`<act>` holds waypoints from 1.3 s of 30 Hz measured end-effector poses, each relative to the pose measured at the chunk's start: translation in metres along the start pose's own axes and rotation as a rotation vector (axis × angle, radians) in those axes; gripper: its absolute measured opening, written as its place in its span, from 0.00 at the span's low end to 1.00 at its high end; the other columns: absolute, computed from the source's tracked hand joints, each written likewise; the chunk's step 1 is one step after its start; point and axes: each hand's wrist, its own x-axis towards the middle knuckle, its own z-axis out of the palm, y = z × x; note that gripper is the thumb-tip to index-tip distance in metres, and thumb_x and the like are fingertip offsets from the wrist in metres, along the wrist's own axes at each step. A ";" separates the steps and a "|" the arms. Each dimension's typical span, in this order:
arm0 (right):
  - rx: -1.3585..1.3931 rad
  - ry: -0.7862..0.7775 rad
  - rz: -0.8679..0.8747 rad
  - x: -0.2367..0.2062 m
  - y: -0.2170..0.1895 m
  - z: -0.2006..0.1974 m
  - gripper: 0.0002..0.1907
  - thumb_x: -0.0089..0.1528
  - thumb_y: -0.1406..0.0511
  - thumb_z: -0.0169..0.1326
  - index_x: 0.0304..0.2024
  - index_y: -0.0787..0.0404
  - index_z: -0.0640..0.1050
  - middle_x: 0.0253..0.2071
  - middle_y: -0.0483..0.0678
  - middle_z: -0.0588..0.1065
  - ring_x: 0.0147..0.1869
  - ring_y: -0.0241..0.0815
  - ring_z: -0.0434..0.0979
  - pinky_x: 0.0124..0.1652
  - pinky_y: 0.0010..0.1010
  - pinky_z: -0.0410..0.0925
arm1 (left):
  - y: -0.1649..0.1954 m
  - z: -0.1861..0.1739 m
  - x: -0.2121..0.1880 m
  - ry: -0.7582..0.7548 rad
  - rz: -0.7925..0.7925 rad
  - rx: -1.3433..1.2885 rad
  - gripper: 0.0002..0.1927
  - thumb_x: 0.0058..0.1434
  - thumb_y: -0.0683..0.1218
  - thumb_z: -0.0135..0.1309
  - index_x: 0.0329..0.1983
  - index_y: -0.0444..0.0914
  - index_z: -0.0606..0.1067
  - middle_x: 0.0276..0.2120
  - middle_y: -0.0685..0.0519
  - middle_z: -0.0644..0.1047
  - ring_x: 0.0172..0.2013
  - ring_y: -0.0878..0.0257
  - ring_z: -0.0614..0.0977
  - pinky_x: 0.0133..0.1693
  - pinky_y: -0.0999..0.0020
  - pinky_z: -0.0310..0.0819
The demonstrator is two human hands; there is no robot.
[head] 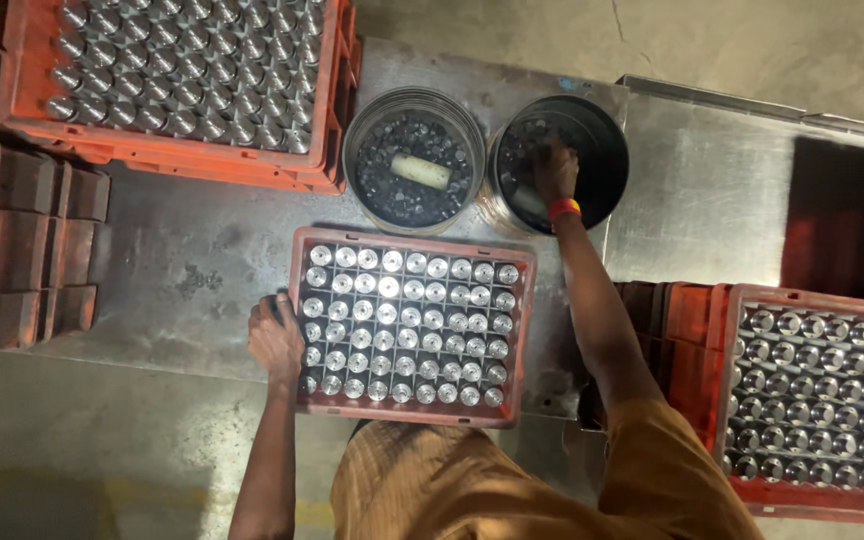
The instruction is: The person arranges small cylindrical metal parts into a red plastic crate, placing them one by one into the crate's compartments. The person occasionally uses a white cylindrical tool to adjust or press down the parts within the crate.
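Observation:
An orange crate [410, 411] filled with rows of shiny metal cylinders sits on the metal table straight ahead. My left hand [275, 339] grips its left rim. My right hand [555, 167], with a red-orange band at the wrist, reaches down into a black bucket [604, 165] behind the crate, among small dark parts; what its fingers hold is hidden. Beside it on the left stands a second round bucket [413, 166] of dark parts with a pale cylinder lying on top.
A large orange crate [182, 150] of metal cylinders sits at the back left. Another full orange crate [822, 400] stands at the right. Stacked empty orange crates [22, 250] line the left edge. The steel table [192, 270] has a raised section [712, 190] at the right.

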 end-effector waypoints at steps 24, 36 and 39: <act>0.167 0.022 -0.015 0.030 -0.012 -0.013 0.09 0.60 0.69 0.64 0.40 0.62 0.78 0.39 0.55 0.81 0.44 0.53 0.83 0.47 0.42 0.73 | 0.009 -0.011 0.001 0.016 -0.009 -0.019 0.23 0.74 0.59 0.44 0.49 0.36 0.77 0.44 0.40 0.79 0.43 0.40 0.81 0.42 0.45 0.75; 0.553 -0.051 -0.100 0.022 -0.074 -0.029 0.18 0.66 0.65 0.63 0.56 0.66 0.76 0.44 0.56 0.81 0.47 0.48 0.83 0.47 0.35 0.74 | 0.012 -0.016 0.000 0.033 0.003 0.002 0.22 0.74 0.58 0.43 0.46 0.36 0.77 0.43 0.40 0.79 0.43 0.41 0.81 0.42 0.45 0.76; 0.301 0.052 0.070 0.017 -0.048 -0.026 0.11 0.71 0.60 0.61 0.48 0.62 0.80 0.44 0.55 0.83 0.47 0.47 0.86 0.49 0.36 0.76 | 0.014 -0.018 -0.001 0.019 0.013 -0.011 0.21 0.75 0.58 0.43 0.46 0.37 0.77 0.42 0.41 0.79 0.42 0.41 0.81 0.41 0.45 0.75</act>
